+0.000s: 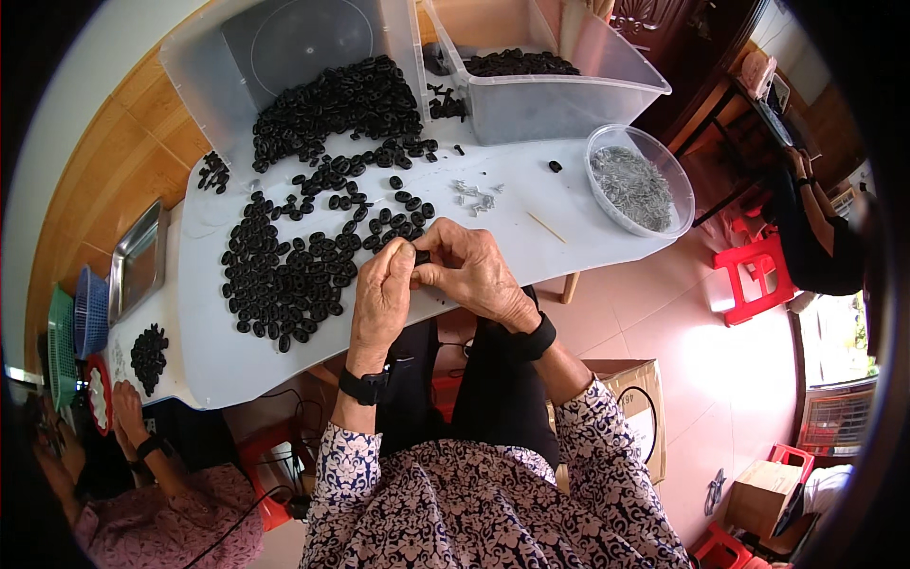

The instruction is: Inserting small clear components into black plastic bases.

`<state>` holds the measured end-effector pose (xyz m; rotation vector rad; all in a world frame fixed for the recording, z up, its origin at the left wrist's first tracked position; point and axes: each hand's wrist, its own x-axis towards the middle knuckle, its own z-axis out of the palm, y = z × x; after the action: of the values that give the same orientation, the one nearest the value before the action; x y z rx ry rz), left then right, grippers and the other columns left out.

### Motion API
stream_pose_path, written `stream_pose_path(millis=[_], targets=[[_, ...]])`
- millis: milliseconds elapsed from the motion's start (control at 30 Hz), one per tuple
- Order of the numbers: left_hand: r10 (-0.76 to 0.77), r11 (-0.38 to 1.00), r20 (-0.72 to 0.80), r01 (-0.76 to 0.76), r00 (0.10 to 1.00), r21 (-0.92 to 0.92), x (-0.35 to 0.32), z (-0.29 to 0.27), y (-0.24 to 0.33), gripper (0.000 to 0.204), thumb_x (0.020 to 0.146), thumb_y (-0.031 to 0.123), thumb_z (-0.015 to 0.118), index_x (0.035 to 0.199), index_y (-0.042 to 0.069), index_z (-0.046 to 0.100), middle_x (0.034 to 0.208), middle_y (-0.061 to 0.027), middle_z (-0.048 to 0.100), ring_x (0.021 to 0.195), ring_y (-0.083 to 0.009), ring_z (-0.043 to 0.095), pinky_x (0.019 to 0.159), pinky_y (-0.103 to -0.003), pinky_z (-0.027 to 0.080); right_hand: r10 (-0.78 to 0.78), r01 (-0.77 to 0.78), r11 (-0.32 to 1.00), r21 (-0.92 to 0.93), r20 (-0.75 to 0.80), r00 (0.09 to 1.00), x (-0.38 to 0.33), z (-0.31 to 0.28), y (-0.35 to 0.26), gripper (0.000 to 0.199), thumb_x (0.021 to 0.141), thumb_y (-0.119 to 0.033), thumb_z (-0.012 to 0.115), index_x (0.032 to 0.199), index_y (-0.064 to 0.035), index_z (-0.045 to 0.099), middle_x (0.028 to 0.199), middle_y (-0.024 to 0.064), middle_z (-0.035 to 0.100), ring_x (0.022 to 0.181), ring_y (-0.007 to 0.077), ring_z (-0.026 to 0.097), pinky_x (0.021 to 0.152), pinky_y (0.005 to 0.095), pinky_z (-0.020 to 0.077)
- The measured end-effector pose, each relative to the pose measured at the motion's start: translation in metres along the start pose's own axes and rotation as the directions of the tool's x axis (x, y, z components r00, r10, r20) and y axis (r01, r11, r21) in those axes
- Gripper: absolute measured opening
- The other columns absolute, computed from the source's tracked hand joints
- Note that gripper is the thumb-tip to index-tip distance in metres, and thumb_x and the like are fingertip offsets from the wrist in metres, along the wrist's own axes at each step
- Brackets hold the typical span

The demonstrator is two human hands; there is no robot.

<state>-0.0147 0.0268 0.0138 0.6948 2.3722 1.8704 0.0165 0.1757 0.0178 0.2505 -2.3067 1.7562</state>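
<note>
My left hand point(381, 296) and my right hand point(471, 273) meet just over the front edge of the white table point(531, 194). Pinched between their fingertips is a small black plastic piece point(422, 257), mostly hidden by the fingers. Left of my hands spreads a wide layer of small black oval plastic pieces point(289, 284). To the right of that layer lie several small clear or silvery bits point(474, 195), and a thin wooden stick point(547, 227) rests nearer the right edge.
A tipped clear bin point(194, 81) spills black pieces at the back. Beside it stands another clear bin point(559, 109). A round tub point(684, 204) of small silvery metal parts, seemingly springs, sits at right. Co-workers sit left point(166, 474) and right point(820, 218). Red stools point(758, 280) stand on the floor.
</note>
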Motion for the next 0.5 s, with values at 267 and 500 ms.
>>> stream_pose_path(millis=[267,500], targets=[[-0.057,0.996,-0.007,0.056,0.998,-0.065,-0.0001,0.0001,0.0016,0.038,0.100,0.032,0.046,0.079,0.000,0.044,0.063,0.0001,0.032,0.061,-0.0092,0.030,0.052,-0.028,0.029,-0.011,0.011,0.999,0.035,0.003,1.000,0.0004,0.0004,-0.0009,0.021,0.080,-0.011,0.076,0.087,-0.0005,0.060,0.063,-0.0018,0.052,0.059,0.0040,0.043,0.053,0.0229,0.0390],[-0.017,1.000,-0.084,0.017,0.996,0.003,-0.0002,0.0028,0.0027,0.036,0.100,0.030,0.045,0.078,0.001,0.046,0.062,-0.0003,0.034,0.060,-0.0095,0.031,0.052,-0.028,0.029,0.061,-0.064,0.997,0.053,0.056,0.997,0.0026,-0.0037,0.0000,0.020,0.081,-0.011,0.074,0.092,-0.0005,0.061,0.065,0.0014,0.058,0.061,0.0058,0.050,0.055,0.0250,0.0443]])
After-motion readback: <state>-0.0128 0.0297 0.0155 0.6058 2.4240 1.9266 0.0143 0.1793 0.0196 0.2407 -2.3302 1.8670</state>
